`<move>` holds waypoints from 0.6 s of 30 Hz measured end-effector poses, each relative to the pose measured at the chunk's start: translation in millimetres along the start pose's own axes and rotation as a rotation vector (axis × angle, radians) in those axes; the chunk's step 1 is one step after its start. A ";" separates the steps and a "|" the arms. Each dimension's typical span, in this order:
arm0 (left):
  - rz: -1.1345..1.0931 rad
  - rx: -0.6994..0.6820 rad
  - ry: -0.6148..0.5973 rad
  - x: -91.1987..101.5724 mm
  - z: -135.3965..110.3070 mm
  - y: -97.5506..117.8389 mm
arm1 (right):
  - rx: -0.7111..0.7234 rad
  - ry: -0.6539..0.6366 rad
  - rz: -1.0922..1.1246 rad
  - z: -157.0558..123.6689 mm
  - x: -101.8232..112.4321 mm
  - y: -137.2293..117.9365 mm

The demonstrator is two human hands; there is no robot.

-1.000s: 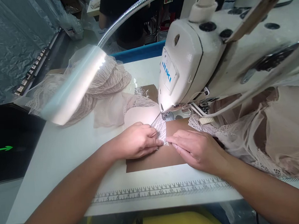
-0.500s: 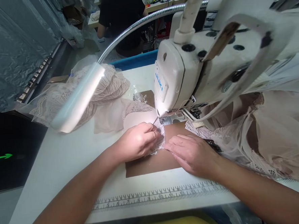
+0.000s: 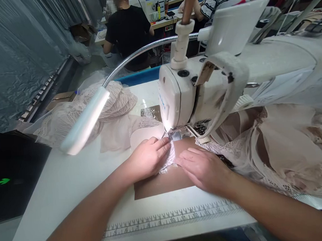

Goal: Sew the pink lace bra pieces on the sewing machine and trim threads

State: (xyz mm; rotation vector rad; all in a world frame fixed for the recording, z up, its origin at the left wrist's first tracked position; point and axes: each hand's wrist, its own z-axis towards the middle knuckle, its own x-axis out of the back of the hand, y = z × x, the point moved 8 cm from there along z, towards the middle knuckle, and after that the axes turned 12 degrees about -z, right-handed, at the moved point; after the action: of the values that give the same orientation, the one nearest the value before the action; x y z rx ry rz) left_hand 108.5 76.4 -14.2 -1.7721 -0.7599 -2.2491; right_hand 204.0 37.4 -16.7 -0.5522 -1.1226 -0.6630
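Note:
A strip of pale pink lace [image 3: 171,157] lies under the needle end of a white sewing machine [image 3: 173,98]. My left hand [image 3: 149,158] is closed on the lace's left side, its fingers together and the fingertips close to the needle; the thumb is mostly hidden. At the lace's near right edge, the fingertips of my right hand [image 3: 203,167] pinch the material, with the palm low over a brown sheet [image 3: 162,184]. A smooth pale cup-shaped piece [image 3: 144,135] joins lace and sheer mesh just beyond my left hand.
A lit lamp [image 3: 86,121] on a bendable metal neck hangs over piled lace [image 3: 113,101] at the left. More beige mesh and lace [image 3: 290,138] heaps up at the right. A printed ruler [image 3: 172,219] runs along the table's near edge. Two people sit beyond the machine.
My left fingers have straightened from a tighter pinch and reach nearer the needle. The right hand stays at the lace edge. The view has shifted, showing more of the machine and background.

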 end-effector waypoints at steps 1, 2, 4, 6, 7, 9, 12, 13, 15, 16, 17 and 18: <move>0.008 0.000 -0.004 -1.1 0.0 -1.1 | -0.003 0.013 -0.014 0.6 1.3 0.5; 0.017 0.003 -0.009 -2.0 0.0 -2.3 | -0.007 0.023 -0.031 1.4 2.4 1.0; 0.026 0.005 -0.019 -2.5 -0.2 -4.0 | -0.016 0.032 -0.066 2.9 4.1 1.7; 0.027 0.006 -0.033 -1.9 -0.6 -4.7 | -0.024 0.036 -0.099 4.3 5.0 2.2; 0.023 0.003 -0.039 -1.2 -0.7 -4.6 | -0.029 0.035 -0.115 4.9 5.0 2.6; 0.009 0.001 -0.048 0.2 -1.0 -4.5 | -0.043 0.034 -0.145 5.8 4.4 3.7; -0.012 0.000 -0.048 2.0 -1.4 -5.0 | -0.069 0.036 -0.202 6.8 2.9 6.2; -0.017 -0.003 -0.050 2.0 -1.6 -5.2 | -0.078 0.035 -0.226 7.2 2.5 7.0; -0.024 -0.006 -0.055 1.7 -2.0 -5.9 | -0.098 0.017 -0.272 8.3 1.0 8.9; -0.027 -0.006 -0.058 1.4 -2.1 -6.5 | -0.110 -0.002 -0.292 8.9 -0.1 10.1; -0.030 -0.003 -0.062 1.1 -2.3 -7.2 | -0.124 -0.022 -0.309 9.7 -1.0 11.4; -0.031 0.002 -0.064 1.0 -2.3 -8.0 | -0.138 -0.045 -0.321 10.4 -2.1 12.8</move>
State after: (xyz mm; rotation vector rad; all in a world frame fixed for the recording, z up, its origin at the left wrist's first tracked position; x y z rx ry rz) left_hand 102.7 82.2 -15.9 -1.8523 -0.8066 -2.2198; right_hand 206.1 53.9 -16.0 -0.5098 -1.2261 -1.0158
